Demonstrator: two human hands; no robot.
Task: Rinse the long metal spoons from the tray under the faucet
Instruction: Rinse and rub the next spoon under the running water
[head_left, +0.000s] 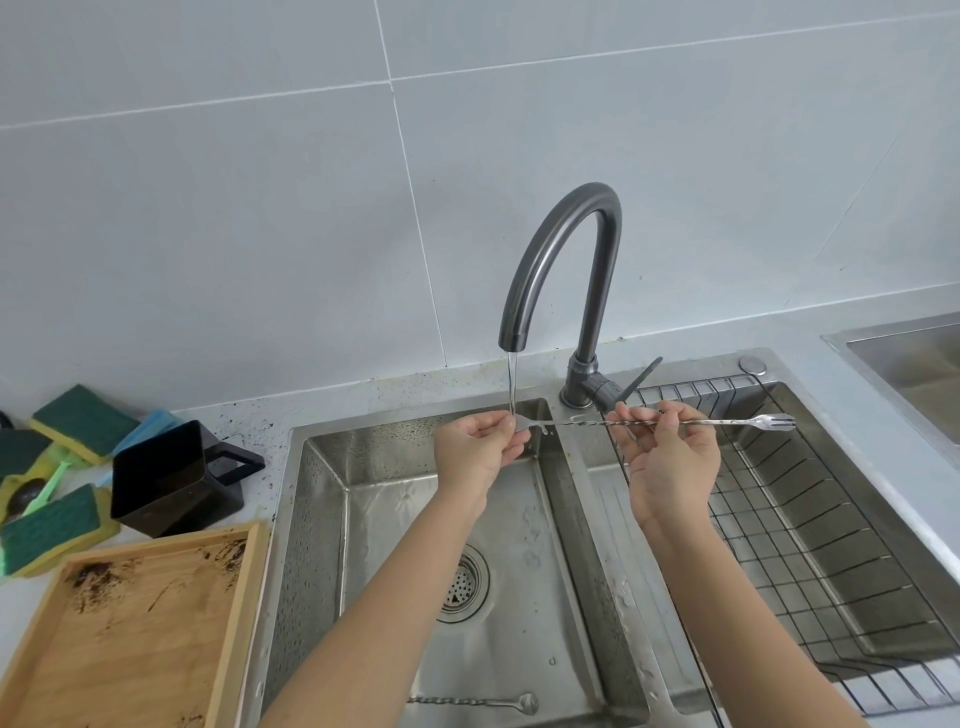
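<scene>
Head view: left hand (475, 449) and right hand (670, 462) both pinching wet bar spoon (660, 423) — light, stiff, slippery; best gripped along twisted stem.

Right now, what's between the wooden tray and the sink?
Nothing; in the head view the wooden tray sits right beside the sink rim, with only bare counter edge between.

Single head view, looking forward and down, close over the sink (322, 519) at centre frame; wall (260, 208) across the upper half.
</scene>
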